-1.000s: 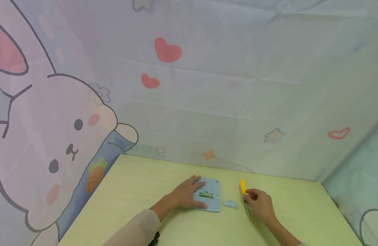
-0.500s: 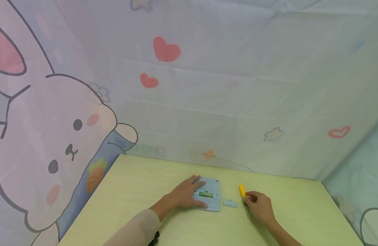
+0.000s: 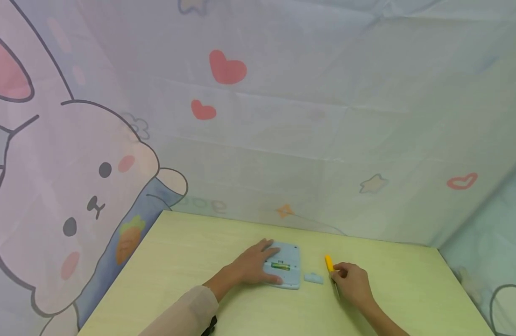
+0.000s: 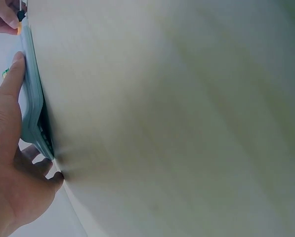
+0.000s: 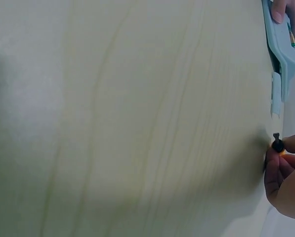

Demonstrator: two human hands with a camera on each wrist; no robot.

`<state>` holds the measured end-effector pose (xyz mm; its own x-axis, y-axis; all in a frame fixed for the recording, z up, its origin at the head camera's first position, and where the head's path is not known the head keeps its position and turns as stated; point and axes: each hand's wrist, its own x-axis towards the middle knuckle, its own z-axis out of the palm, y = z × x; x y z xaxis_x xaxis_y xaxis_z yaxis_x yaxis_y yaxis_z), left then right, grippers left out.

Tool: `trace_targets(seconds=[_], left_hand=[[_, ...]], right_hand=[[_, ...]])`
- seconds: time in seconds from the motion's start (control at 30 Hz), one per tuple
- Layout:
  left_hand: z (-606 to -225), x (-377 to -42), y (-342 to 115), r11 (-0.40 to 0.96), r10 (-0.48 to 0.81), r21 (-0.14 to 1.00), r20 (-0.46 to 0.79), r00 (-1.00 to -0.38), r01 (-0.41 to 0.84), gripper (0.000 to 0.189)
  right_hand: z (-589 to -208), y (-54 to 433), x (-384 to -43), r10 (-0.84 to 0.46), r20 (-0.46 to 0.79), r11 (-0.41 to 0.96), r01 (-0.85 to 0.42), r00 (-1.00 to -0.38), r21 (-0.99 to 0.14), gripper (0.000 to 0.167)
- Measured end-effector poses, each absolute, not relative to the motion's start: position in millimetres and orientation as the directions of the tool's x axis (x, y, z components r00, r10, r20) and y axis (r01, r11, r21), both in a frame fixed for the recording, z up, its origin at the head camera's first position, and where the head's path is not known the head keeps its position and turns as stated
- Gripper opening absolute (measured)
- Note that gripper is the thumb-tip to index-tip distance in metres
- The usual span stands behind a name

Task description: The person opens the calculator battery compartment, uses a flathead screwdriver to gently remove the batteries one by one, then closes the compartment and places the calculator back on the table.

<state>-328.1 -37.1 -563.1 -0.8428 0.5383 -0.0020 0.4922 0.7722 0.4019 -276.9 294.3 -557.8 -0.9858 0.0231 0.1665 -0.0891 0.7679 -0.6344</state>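
A light blue calculator (image 3: 289, 254) lies face down on the table, its battery slot exposed with one green battery (image 3: 280, 266) inside. My left hand (image 3: 251, 263) rests over its left part, thumb and fingers spread across the back; the left wrist view shows the thumb along the calculator's edge (image 4: 34, 94). Just right of the calculator is its small blue battery cover (image 3: 314, 278). Farther right, my right hand (image 3: 354, 283) pinches a yellow-handled screwdriver (image 3: 328, 262) between thumb and fingers. Its metal shaft (image 5: 276, 136) points toward me, low over the table.
The pale wooden table (image 3: 190, 247) ends at the back against a hanging cloth (image 3: 291, 140) printed with a rabbit and hearts. Something black (image 3: 210, 325) lies partly hidden by the left sleeve. A dark curved line (image 3: 495, 298) shows at far right.
The screwdriver has slid down through my right fingers and shifted slightly left and toward me, with less of the handle standing out. My left hand and the calculator stay put.
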Motion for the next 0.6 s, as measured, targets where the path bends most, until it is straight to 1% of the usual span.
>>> trace_targets(seconds=[0.27,0.6], left_hand=[[-562.8,-329.4,-37.2,0.769,0.542,0.403,0.000,-0.840,0.496,0.101],[-560.7,-326.9,-36.9,0.774,0.537,0.398,-0.002,-0.844,0.492,0.101]], right_hand=[[-558.6,291.8,-277.1,0.027,0.211,0.787,-0.109,-0.977,-0.608,0.015],[-555.4,291.5,-274.9,0.032,0.177,0.784,-0.085,-0.984,-0.615,0.018]])
